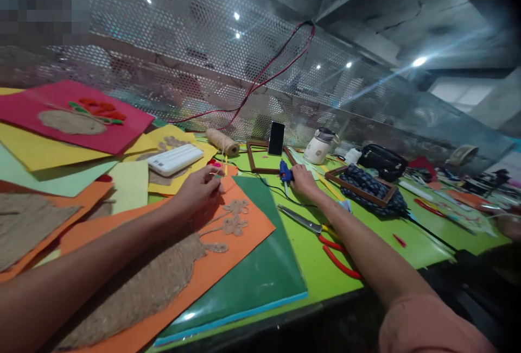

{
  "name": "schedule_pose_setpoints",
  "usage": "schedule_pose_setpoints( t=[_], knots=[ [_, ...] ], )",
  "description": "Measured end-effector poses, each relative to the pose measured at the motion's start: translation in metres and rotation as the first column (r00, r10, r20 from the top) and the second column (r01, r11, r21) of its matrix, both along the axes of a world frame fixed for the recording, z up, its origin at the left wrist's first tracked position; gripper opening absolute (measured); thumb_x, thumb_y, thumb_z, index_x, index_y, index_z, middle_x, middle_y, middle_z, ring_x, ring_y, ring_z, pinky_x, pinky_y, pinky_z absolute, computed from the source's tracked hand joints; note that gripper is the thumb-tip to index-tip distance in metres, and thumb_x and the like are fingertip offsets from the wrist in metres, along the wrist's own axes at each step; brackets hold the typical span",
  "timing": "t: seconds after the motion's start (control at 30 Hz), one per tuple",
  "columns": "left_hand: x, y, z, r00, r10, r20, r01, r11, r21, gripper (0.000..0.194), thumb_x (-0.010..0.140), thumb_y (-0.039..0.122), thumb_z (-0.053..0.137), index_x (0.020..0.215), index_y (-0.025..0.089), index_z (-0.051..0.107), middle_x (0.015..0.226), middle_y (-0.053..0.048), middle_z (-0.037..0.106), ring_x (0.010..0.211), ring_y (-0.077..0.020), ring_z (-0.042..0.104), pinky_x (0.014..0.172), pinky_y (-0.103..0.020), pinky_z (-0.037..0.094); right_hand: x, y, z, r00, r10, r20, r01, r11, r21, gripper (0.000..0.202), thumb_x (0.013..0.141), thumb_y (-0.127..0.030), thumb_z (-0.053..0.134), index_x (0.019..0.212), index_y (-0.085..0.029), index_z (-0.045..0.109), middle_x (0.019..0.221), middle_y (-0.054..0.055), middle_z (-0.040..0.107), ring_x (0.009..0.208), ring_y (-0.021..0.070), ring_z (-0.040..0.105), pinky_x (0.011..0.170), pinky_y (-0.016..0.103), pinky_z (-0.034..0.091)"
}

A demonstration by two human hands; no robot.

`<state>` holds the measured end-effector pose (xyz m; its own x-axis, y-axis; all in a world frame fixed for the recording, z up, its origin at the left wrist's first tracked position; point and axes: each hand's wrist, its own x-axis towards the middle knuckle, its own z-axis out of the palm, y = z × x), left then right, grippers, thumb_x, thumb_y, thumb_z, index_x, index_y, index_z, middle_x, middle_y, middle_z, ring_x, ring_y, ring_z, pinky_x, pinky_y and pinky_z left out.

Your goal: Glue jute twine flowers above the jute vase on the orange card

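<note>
My left hand [199,193] is above the orange sheet [244,244], its fingers pinched at a thin strand of jute twine [223,164]. Behind it lies the twine roll [223,142]. On the sheet is a vase shape [163,274] covered in twine, with twine flowers [236,225] on stems. My right hand [303,181] is closed on a blue glue gun [285,171], just right of the sheet, over the green table. Part of the gun is hidden by the fingers. Scissors [313,227] with red and yellow handles lie beside my right forearm.
A dark green board [268,271] lies under the orange sheet. Coloured papers [73,152] and a white power bank [176,159] are at the left. Farther back are a phone [276,138], wooden frames [264,170], a white bottle [319,147] and a black pouch [382,162].
</note>
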<state>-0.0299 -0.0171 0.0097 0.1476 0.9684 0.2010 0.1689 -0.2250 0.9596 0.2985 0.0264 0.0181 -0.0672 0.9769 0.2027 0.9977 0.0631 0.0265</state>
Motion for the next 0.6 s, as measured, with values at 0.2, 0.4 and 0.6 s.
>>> schedule_pose_setpoints(
  t=[0.2, 0.4, 0.6],
  knots=[
    [-0.003, 0.005, 0.003, 0.946, 0.075, -0.314, -0.005, 0.976, 0.217, 0.027, 0.092, 0.039, 0.047, 0.106, 0.021, 0.062, 0.08, -0.005, 0.069, 0.077, -0.023, 0.064, 0.065, -0.033, 0.047, 0.018, 0.001, 0.027, 0.99, -0.011, -0.14, 0.02, 0.998, 0.06, 0.033, 0.092, -0.02, 0.056, 0.121, -0.006, 0.064, 0.111, 0.019, 0.07, 0.1, 0.0274, 0.064, 0.085, 0.035, 0.048],
    [-0.009, 0.002, 0.005, 0.764, 0.149, -0.628, 0.045, 0.958, 0.282, 0.029, 0.099, 0.045, 0.043, 0.103, 0.02, 0.059, 0.082, -0.006, 0.066, 0.073, -0.022, 0.059, 0.063, -0.03, 0.037, 0.007, -0.046, 0.068, 0.69, 0.294, -0.661, -0.4, 0.917, -0.01, 0.047, 0.1, -0.052, 0.047, 0.097, -0.012, 0.072, 0.094, 0.01, 0.075, 0.081, 0.0188, 0.068, 0.072, 0.028, 0.051],
    [-0.005, -0.006, 0.004, 0.586, 0.192, -0.787, 0.101, 0.947, 0.306, 0.035, 0.103, 0.043, 0.032, 0.094, 0.022, 0.059, 0.071, -0.004, 0.058, 0.061, -0.021, 0.052, 0.058, -0.031, 0.028, -0.026, -0.081, 0.072, 0.604, 0.361, -0.711, -0.667, 0.717, -0.201, 0.039, 0.095, -0.051, 0.06, 0.097, -0.016, 0.077, 0.084, 0.004, 0.071, 0.069, 0.0135, 0.057, 0.061, 0.024, 0.044]
  ],
)
